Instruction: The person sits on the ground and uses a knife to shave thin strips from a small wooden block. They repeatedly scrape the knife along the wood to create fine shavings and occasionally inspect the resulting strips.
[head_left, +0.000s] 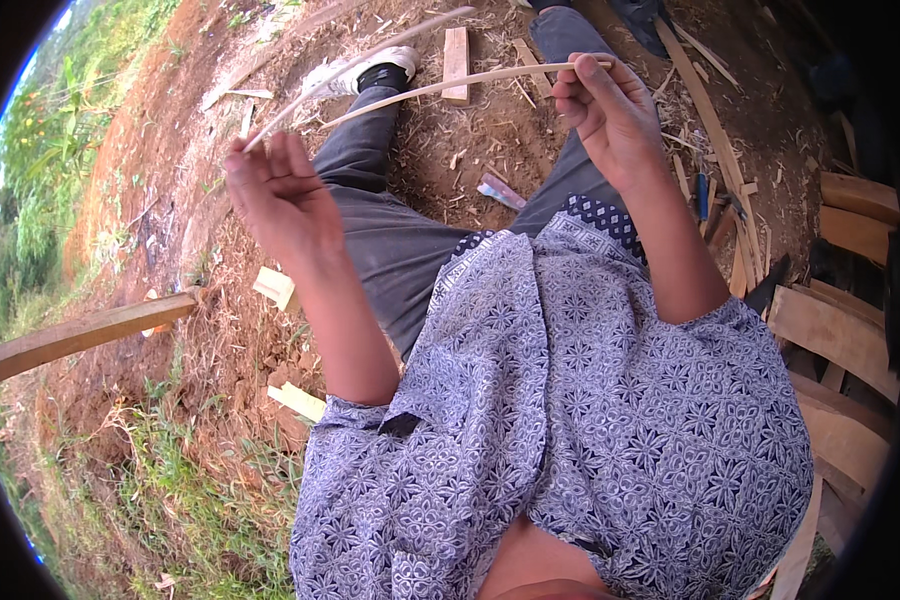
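Both arms are raised over my outstretched legs, each hand with a thin, pale strip that looks like split wood or bamboo. My left hand point(288, 200) pinches the near end of one strip point(365, 58), which slants away up and to the right. Between thumb and fingertips, my right hand point(612, 115) grips the end of a second strip point(450, 84). This one bends gently leftward, its free end hanging not far from my left hand. The two strips appear apart from each other.
Shavings litter the brown dirt around a short wooden block point(456, 65) and a small wrapper-like packet point(501, 191). A long plank point(705, 105) and a blue-handled tool point(703, 197) lie at right, near stacked boards point(835, 330). A wooden beam point(85, 338) juts in from the left.
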Available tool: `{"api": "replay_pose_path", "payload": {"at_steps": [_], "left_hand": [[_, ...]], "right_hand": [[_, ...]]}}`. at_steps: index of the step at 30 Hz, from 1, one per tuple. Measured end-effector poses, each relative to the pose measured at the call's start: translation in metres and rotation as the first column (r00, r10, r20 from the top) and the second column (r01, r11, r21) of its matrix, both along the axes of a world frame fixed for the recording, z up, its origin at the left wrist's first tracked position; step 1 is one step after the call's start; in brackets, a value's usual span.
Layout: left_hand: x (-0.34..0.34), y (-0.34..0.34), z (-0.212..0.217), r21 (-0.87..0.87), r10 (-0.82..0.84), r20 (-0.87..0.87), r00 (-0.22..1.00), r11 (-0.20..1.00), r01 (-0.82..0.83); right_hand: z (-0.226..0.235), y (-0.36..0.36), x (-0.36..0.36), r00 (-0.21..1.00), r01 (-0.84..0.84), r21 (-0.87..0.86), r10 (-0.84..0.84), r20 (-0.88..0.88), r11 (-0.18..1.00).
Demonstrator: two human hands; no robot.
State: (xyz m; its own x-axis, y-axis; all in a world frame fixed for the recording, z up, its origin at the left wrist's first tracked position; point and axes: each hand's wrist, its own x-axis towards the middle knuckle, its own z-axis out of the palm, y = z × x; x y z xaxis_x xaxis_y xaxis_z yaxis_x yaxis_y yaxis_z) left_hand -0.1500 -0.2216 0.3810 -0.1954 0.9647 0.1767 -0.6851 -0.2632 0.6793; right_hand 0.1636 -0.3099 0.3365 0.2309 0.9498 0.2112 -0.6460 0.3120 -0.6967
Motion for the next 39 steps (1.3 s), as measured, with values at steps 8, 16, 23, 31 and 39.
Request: {"api": "replay_pose_path", "payload": {"at_steps": [8,16,23,31,39], "left_hand": [[-0.033,0.005,-0.001,0.016,0.096,0.007,0.995,0.995,-0.096],[-0.019,-0.001,-0.012,-0.033,-0.026,-0.021,0.999,0.999,0.025],[0.01,-0.015,-0.015,-0.092,-0.229,-0.214,0.95,0.973,0.214],[0.023,-0.022,-0.005,-0.128,-0.212,-0.223,0.951,0.974,0.187],[0.022,-0.02,0.012,-0.105,-0.258,-0.423,0.869,0.966,0.236]], "right_hand": [[0.008,-0.002,0.007,1.0,0.004,0.026,-0.004,-0.022,1.0],[0.016,-0.006,0.005,1.0,-0.024,0.059,0.025,-0.015,0.998],[-0.007,-0.004,-0.01,0.998,-0.025,0.003,0.025,0.058,1.0],[-0.027,-0.008,-0.036,0.994,-0.065,-0.184,0.08,0.072,0.981],[-0.019,-0.016,-0.043,0.872,-0.038,-0.354,0.204,0.445,0.934]]}}
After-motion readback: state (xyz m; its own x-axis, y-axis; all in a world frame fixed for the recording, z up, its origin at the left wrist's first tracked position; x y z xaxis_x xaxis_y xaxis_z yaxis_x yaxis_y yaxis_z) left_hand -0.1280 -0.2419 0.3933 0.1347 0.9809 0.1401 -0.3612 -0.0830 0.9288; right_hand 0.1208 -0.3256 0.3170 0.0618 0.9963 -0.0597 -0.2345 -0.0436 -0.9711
